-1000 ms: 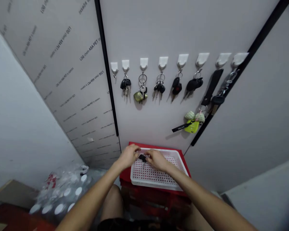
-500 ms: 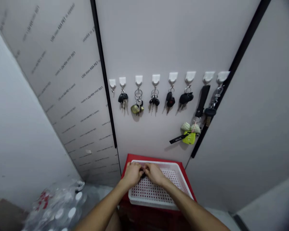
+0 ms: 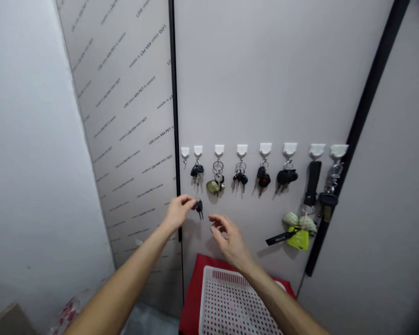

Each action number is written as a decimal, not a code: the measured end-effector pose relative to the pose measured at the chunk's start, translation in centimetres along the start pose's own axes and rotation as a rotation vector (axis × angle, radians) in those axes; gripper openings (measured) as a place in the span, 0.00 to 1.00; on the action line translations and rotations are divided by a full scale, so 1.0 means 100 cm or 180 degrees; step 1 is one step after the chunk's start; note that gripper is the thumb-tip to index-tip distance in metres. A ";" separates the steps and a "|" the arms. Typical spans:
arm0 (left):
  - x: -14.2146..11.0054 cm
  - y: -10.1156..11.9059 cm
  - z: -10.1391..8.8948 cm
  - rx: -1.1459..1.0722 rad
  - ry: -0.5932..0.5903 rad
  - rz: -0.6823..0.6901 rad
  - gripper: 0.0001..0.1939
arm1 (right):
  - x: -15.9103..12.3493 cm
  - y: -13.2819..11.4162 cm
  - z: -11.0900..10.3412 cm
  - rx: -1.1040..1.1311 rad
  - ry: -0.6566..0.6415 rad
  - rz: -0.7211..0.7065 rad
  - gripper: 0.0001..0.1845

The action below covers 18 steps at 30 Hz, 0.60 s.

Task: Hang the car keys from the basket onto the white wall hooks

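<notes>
My left hand (image 3: 177, 211) is raised in front of the wall and pinches a small black key (image 3: 199, 206) that hangs from its fingertips. It is just below the leftmost white hook (image 3: 185, 152), which carries nothing. My right hand (image 3: 229, 237) hovers beside it, lower and to the right, fingers loosely curled and apart, holding nothing. A row of white hooks (image 3: 242, 150) runs along the wall, most with black keys and fobs (image 3: 263, 177) hanging from them. Below stands a white perforated basket (image 3: 226, 302) on a red crate (image 3: 190, 302).
A green tag with a black strap and knitted charms (image 3: 293, 230) hangs under the right-hand hooks. A black vertical strip (image 3: 174, 116) divides the wall panels on the left; another black strip (image 3: 363, 116) slants on the right. A plastic-wrapped pack (image 3: 68, 311) lies at the lower left.
Both hands rose out of the basket to the wall. My left hand took the black key up with it; my right hand let go and opened. The camera tilted upward.
</notes>
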State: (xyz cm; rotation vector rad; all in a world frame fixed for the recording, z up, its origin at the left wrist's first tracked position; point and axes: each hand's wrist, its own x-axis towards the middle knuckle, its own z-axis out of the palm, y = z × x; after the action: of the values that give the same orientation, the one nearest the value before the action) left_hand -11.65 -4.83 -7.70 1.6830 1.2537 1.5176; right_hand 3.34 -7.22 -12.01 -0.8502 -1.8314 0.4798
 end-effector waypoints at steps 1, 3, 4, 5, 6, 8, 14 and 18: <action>0.011 0.012 -0.009 -0.0021 0.0173 0.0034 0.08 | 0.003 -0.007 0.001 -0.0023 -0.0025 -0.0149 0.13; 0.031 0.032 -0.024 -0.0088 0.0489 0.0051 0.08 | 0.005 -0.016 0.004 -0.0055 -0.0108 -0.0339 0.13; 0.040 0.040 -0.029 -0.0121 0.0617 0.0039 0.07 | 0.004 -0.018 0.005 -0.0074 -0.0168 -0.0388 0.13; 0.048 0.045 -0.033 -0.0140 0.0716 0.0020 0.07 | 0.002 -0.018 0.007 -0.0098 -0.0230 -0.0408 0.13; 0.056 0.049 -0.036 -0.0133 0.0784 -0.0007 0.07 | -0.002 -0.017 0.007 -0.0125 -0.0291 -0.0408 0.13; 0.069 0.050 -0.039 0.0010 0.0885 -0.0039 0.07 | -0.009 -0.011 0.007 -0.0192 -0.0391 -0.0334 0.13; 0.093 0.034 -0.033 0.0944 0.1131 -0.0186 0.09 | -0.034 0.007 -0.004 -0.0379 -0.0552 0.0056 0.11; 0.094 0.031 -0.029 0.1106 0.1097 -0.0290 0.10 | -0.046 0.014 -0.012 -0.0492 -0.0652 0.0200 0.11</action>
State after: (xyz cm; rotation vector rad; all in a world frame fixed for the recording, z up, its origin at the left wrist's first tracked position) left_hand -14.20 1.70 -0.19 1.5813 1.8392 1.6551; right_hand 5.94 -9.77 -15.33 -0.9960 -2.0550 0.4844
